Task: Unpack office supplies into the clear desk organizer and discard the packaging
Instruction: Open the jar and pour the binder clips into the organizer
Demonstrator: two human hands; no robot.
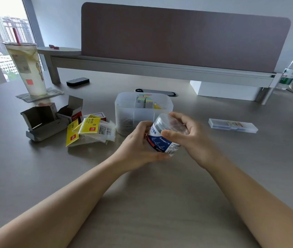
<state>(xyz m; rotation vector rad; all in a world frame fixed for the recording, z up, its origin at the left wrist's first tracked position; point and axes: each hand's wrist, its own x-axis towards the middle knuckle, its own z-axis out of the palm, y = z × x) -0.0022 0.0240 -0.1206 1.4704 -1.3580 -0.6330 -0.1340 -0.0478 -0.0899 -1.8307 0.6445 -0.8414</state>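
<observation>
A round clear plastic tub (161,138) with a blue, white and red label is held above the desk, tilted with its lid toward the organizer. My left hand (138,145) grips the tub's base from the left. My right hand (187,133) curls over its clear lid, thumb on the label. Just behind stands the clear desk organizer (124,106); it holds pastel sticky notes (144,100) at the back and dark small items in the front left compartment.
Left of the organizer lie empty yellow-labelled plastic packets (90,130) and opened cardboard boxes (52,115). A clear slim case (232,125) lies to the right. A drink cup (28,68) stands at the back left, a water bottle (290,70) at the far right.
</observation>
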